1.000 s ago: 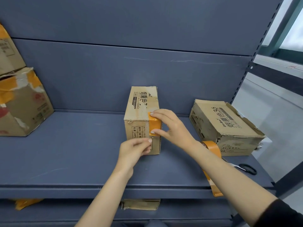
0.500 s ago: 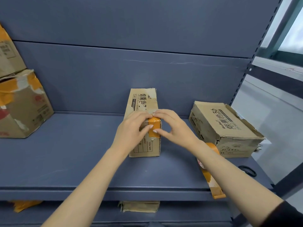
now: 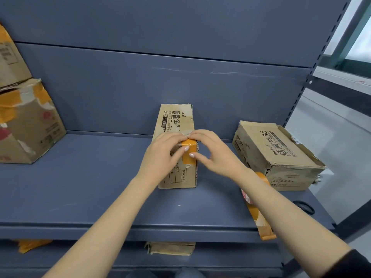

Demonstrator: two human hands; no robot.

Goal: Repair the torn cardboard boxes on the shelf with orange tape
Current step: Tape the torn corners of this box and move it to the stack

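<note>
While both hands meet at the near top corner of the middle box, I see my left hand lying over the box's front face with its fingers fairly straight, the fingertips pressing on the orange tape strip. My right hand comes in from the other side, fingers loosely extended, with the thumb tip and forefinger touching the same strip at the box's corner edge. Neither hand is wrapped round anything; both press flat on the tape. The strip folds over the corner, from the top down onto the front face.

Just under my right forearm lies the orange tape roll, resting on the shelf near its front edge. Beyond that forearm, further to the right, sits a second torn box, lying flat, its near corner ragged. Black scissors lie beside it on the shelf. Well off to the left of my left hand stand two stacked boxes, the lower one patched with orange tape.
</note>
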